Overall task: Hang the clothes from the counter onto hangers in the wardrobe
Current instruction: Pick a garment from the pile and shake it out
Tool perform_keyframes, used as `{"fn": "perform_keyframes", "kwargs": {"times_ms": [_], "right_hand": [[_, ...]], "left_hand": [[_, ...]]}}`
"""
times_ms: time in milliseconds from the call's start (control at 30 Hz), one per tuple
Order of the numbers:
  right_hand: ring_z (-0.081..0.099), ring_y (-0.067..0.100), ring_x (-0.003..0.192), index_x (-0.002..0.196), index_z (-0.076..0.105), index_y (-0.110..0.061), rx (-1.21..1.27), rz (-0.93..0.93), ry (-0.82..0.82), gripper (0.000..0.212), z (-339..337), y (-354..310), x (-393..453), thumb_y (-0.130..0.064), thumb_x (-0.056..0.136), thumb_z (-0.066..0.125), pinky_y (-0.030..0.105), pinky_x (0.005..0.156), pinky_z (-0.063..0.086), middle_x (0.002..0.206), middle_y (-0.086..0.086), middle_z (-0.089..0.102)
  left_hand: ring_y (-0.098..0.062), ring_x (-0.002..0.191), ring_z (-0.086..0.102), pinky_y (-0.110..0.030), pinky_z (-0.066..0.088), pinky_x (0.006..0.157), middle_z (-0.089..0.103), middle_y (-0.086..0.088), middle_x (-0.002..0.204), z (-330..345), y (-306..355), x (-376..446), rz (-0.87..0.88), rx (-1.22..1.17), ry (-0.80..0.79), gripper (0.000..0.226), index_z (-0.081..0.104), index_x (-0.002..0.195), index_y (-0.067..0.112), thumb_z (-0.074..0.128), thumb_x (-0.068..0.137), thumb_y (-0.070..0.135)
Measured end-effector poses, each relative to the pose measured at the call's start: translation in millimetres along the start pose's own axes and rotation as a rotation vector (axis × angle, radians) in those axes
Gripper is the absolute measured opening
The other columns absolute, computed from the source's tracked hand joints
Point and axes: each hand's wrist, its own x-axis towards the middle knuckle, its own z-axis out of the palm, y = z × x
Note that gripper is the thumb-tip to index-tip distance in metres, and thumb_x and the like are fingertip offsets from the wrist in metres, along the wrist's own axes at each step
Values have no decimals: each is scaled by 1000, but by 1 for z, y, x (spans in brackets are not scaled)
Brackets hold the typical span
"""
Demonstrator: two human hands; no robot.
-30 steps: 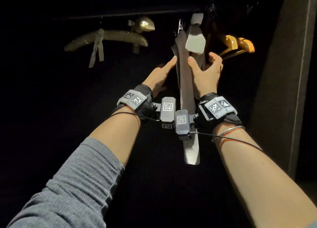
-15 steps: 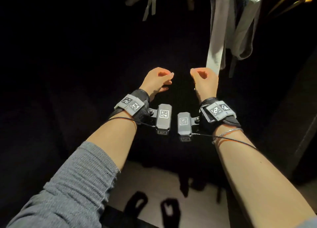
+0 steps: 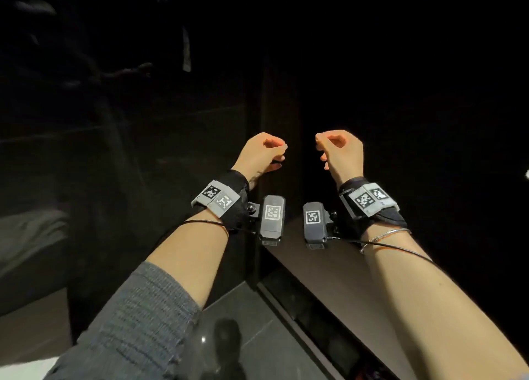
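Observation:
My left hand (image 3: 262, 155) and my right hand (image 3: 342, 152) hover side by side at chest height, a small gap between them. Both have fingers loosely curled and hold nothing. Each wrist wears a black strap with grey tag blocks. A pale strip of cloth (image 3: 186, 51) hangs faintly in the dark upper left. No hanger, rail or counter shows in this view.
A dark vertical wardrobe panel edge (image 3: 259, 179) runs down between my hands. A brown ledge or door face (image 3: 337, 279) slopes to the lower right. Dark glossy floor tiles (image 3: 257, 336) lie below. A greyish surface (image 3: 25, 236) sits at the left.
My hands let go of the grey garment on the rail and dropped, fingers curling in. The view swung down and away, so the hangers and hung clothes left the frame.

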Motion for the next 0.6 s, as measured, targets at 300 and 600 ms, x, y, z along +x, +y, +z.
{"fn": "perform_keyframes", "kwargs": {"times_ms": [300,600], "right_hand": [[51,0,53,80,61,-17,-41,122,-28,9,34,23,30,-17,88,62,10,43,38,71,-4,61],[49,4,45,72,61,-21,-53,189,-76,15,47,41,41,-18,87,63,18,41,38,65,-5,61]], "left_hand": [[-6,61,55,-25,50,66,56,2,73,-15,-19,45,-124,-74,-21,14,59,82,18,59,91,7],[-2,44,50,-22,42,56,53,0,72,-19,-36,56,-225,-112,-31,21,54,77,17,57,90,1]]}}
